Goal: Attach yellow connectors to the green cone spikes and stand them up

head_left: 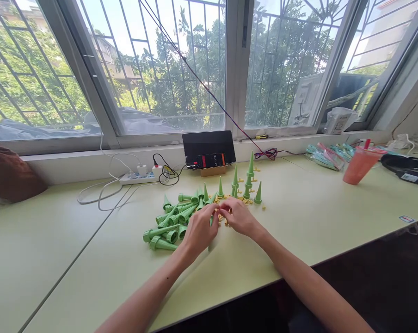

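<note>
1. Head view showed the left hand [199, 227] and the right hand [241, 217] meeting fingertip to fingertip low over the pale table [316, 217].
2. Both sets of fingers were drawn narrow, with the tips close together. Whether either hand pinched a piece could not be told, as the knuckles hid the tips.
3. A pile of green cones [170, 222] lay on its side, touching the left hand. The upright cones [249, 182] stood just beyond the right hand. Small yellow pieces [245, 200] were scattered at the feet of the upright cones and by the fingertips.
4. Judgement: the cones looked like light, stiff, hollow moulded plastic. The smooth taper would likely slip, so the wide collar end offered the surer hold.
5. Judgement: the yellow pieces were tiny and light. They called for a fingertip pinch and would scatter easily.
6. A dark screen [209, 147], a power strip [139, 175] and an orange cup [359, 165] stood well apart from the hands.
</note>
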The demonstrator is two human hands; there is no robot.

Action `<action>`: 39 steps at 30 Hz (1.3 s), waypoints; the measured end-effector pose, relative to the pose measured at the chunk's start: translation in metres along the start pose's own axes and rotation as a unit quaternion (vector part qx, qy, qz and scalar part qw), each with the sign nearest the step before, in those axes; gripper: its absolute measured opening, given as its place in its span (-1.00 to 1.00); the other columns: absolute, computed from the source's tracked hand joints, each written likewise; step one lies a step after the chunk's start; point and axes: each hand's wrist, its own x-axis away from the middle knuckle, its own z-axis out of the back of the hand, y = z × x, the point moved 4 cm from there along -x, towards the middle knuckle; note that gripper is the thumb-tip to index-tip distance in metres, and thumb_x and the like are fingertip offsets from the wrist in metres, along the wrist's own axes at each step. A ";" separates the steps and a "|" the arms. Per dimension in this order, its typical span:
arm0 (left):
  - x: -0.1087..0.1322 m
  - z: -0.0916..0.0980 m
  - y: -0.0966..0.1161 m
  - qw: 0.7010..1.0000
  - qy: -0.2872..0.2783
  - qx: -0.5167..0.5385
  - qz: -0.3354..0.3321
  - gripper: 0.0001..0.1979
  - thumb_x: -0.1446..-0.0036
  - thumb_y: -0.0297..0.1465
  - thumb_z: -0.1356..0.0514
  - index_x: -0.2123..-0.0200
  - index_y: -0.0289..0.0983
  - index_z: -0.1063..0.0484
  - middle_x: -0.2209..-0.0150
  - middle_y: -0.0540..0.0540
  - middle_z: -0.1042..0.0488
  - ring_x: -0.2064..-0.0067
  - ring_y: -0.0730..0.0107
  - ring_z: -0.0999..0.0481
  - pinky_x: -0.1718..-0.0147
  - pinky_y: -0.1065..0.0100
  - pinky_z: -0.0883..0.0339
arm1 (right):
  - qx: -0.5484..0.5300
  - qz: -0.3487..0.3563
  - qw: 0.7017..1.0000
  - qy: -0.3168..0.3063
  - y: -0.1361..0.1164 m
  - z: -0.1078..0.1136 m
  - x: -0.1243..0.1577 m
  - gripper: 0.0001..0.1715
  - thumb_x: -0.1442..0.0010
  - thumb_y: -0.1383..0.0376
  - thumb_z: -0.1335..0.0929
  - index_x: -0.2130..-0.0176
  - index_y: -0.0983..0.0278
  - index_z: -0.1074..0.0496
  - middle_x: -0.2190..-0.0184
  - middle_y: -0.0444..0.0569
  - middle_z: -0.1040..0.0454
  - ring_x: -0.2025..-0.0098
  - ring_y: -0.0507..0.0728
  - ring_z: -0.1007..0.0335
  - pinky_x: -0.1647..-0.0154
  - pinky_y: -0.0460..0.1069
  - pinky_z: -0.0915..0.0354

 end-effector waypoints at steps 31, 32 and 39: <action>-0.001 0.002 0.000 1.000 0.009 0.010 0.006 -0.76 -0.20 -0.51 -0.03 0.13 -0.22 -0.43 0.29 -0.04 -0.54 0.38 0.43 -0.47 0.36 0.42 -0.30 | -0.072 0.008 0.997 -0.038 -0.006 -0.002 0.002 -0.80 -0.29 0.31 -0.22 0.37 0.27 -0.33 0.49 -0.13 -0.39 0.49 0.00 -0.23 0.46 -0.10 -0.14; -0.001 0.002 0.000 1.000 0.008 0.009 0.005 -0.77 -0.20 -0.51 -0.03 0.14 -0.22 -0.42 0.28 -0.05 -0.54 0.37 0.43 -0.47 0.35 0.41 -0.30 | -0.073 0.007 0.997 -0.038 -0.006 -0.002 0.002 -0.80 -0.29 0.30 -0.21 0.37 0.27 -0.33 0.49 -0.13 -0.39 0.49 0.00 -0.23 0.46 -0.10 -0.14; -0.001 0.003 0.002 1.000 0.012 0.008 -0.002 -0.76 -0.20 -0.52 -0.02 0.14 -0.22 -0.42 0.27 -0.06 -0.54 0.36 0.42 -0.47 0.35 0.40 -0.31 | -0.078 0.003 0.996 -0.040 -0.005 -0.003 0.002 -0.79 -0.30 0.28 -0.21 0.34 0.27 -0.35 0.44 -0.11 -0.42 0.47 0.01 -0.27 0.45 -0.09 -0.16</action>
